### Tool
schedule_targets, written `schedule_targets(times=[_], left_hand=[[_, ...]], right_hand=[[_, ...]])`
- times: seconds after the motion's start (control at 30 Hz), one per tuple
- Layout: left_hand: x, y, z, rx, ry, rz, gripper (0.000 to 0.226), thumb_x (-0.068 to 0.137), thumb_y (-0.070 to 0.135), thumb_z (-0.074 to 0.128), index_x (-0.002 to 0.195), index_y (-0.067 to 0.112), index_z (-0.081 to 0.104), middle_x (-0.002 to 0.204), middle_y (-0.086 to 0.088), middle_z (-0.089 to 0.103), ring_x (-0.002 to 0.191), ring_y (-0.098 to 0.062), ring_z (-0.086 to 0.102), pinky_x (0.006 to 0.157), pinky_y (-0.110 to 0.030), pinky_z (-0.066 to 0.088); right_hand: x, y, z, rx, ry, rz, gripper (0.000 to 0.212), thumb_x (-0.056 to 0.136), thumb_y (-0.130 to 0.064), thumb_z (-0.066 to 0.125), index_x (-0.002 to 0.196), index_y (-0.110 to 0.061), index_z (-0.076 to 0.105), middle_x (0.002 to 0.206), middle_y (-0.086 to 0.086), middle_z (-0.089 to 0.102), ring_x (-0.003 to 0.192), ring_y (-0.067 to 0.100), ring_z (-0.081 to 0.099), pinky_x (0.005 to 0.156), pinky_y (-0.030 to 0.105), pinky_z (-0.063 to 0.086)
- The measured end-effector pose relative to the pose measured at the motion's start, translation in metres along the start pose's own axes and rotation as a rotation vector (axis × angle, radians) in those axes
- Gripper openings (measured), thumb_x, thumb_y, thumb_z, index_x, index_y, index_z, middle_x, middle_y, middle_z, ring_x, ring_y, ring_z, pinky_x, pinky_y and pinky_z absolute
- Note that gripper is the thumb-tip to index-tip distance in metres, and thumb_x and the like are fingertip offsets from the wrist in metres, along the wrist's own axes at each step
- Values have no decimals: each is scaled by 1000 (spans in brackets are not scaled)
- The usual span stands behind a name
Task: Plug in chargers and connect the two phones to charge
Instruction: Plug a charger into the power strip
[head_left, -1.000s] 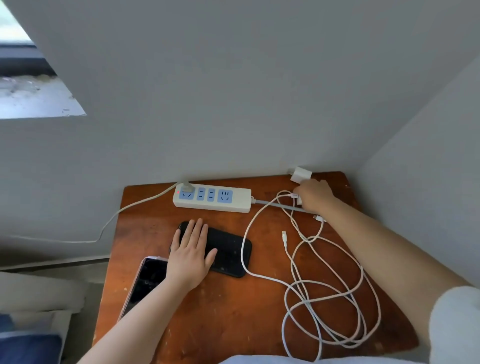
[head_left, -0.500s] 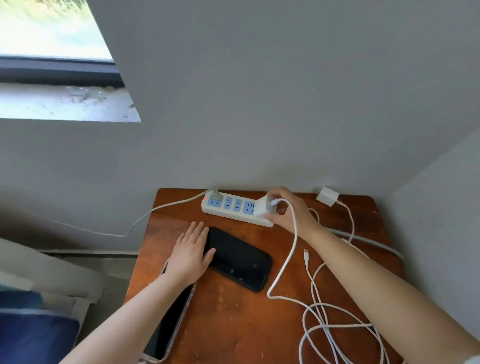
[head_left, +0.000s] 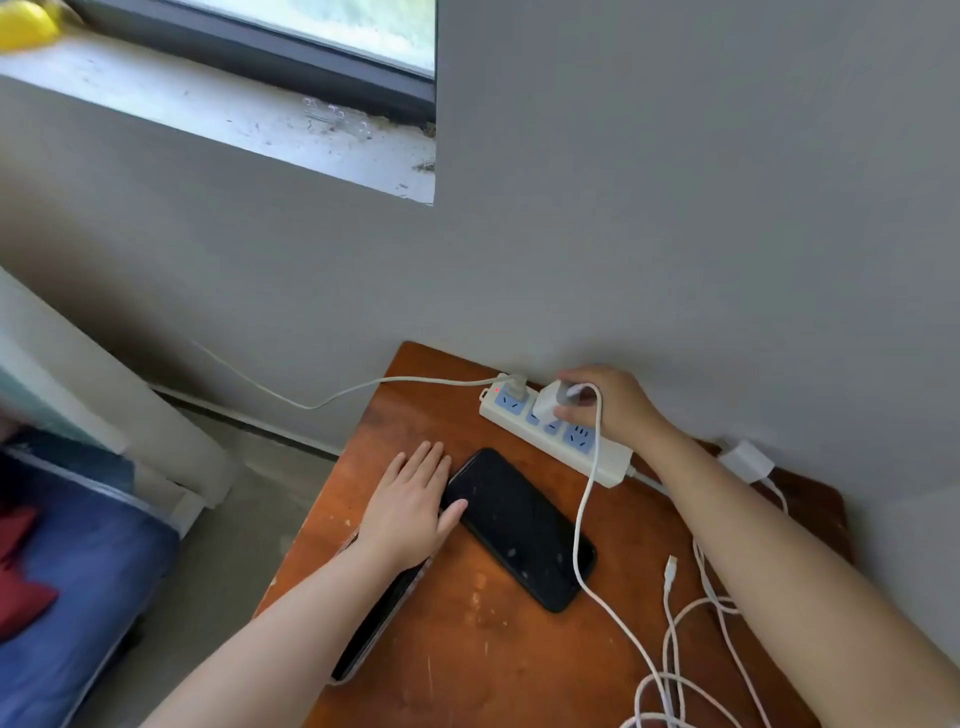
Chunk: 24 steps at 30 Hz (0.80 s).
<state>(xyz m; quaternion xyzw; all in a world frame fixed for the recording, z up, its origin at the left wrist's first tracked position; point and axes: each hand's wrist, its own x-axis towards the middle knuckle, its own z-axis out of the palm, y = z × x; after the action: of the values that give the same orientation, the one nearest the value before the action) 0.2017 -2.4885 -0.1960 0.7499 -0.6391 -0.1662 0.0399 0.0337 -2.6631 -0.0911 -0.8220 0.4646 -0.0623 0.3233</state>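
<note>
A white power strip (head_left: 602, 457) with blue sockets lies along the back of the brown wooden table (head_left: 467, 649). My right hand (head_left: 618, 402) grips a white charger (head_left: 551, 400) and presses it onto a middle socket. Its white cable (head_left: 584, 509) trails over a black phone (head_left: 519, 527) lying screen up. My left hand (head_left: 410, 506) rests flat, fingers spread, beside that phone. A second phone (head_left: 374, 629) lies under my left wrist at the table's left edge. Another white charger (head_left: 745, 460) sits at the back right, behind my right forearm, and its loose cable end (head_left: 671, 564) lies on the table.
Grey walls close in behind and to the right of the table. A grey plug (head_left: 515, 387) with a cord occupies the strip's first socket. White cable coils (head_left: 691, 691) lie at the front right. A blue bed (head_left: 62, 597) stands at the left, a window sill (head_left: 208, 104) above.
My right hand took a charger from the back right corner and carried it left onto the power strip, its cable now draped over the black phone. The camera view swung left.
</note>
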Motion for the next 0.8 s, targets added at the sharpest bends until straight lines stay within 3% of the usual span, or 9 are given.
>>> schedule_targets(times=[0.2, 0.37, 0.53, 0.67, 0.8], left_hand=[[1, 1, -1, -18, 18, 7, 63, 92, 52, 22, 142, 14, 14, 154, -6, 12, 142, -19, 3, 115, -35, -1], [0, 1, -1, -14, 27, 17, 63, 92, 52, 22, 142, 13, 14, 154, -6, 12, 142, -19, 3, 115, -35, -1], [1, 0, 0, -24, 33, 18, 63, 92, 52, 22, 142, 14, 14, 154, -5, 11, 142, -19, 2, 115, -35, -2], [1, 0, 1, -20, 35, 23, 63, 92, 52, 21, 142, 13, 14, 154, -6, 11, 142, -19, 2, 115, -35, -3], [1, 0, 0, -22, 36, 24, 63, 93, 51, 21, 142, 13, 14, 154, -6, 12, 142, -19, 2, 114, -35, -2]], right_hand=[[7, -13, -8, -104, -80, 52, 48, 75, -14, 71, 120, -7, 54, 126, 13, 57, 113, 24, 54, 87, 22, 35], [7, -26, -8, -215, -116, 38, 36, 75, -7, 68, 108, 5, 59, 115, 23, 61, 104, 34, 57, 91, 37, 47], [10, -28, -8, -204, -128, 47, 34, 75, -1, 62, 106, 10, 58, 116, 26, 60, 105, 36, 57, 94, 39, 48], [5, -25, -4, -181, -129, 58, 41, 79, -5, 61, 119, -2, 54, 128, 16, 56, 116, 28, 52, 88, 21, 37], [-6, -20, -2, -150, -90, 72, 45, 78, -6, 66, 120, -2, 53, 124, 16, 57, 114, 27, 53, 88, 21, 36]])
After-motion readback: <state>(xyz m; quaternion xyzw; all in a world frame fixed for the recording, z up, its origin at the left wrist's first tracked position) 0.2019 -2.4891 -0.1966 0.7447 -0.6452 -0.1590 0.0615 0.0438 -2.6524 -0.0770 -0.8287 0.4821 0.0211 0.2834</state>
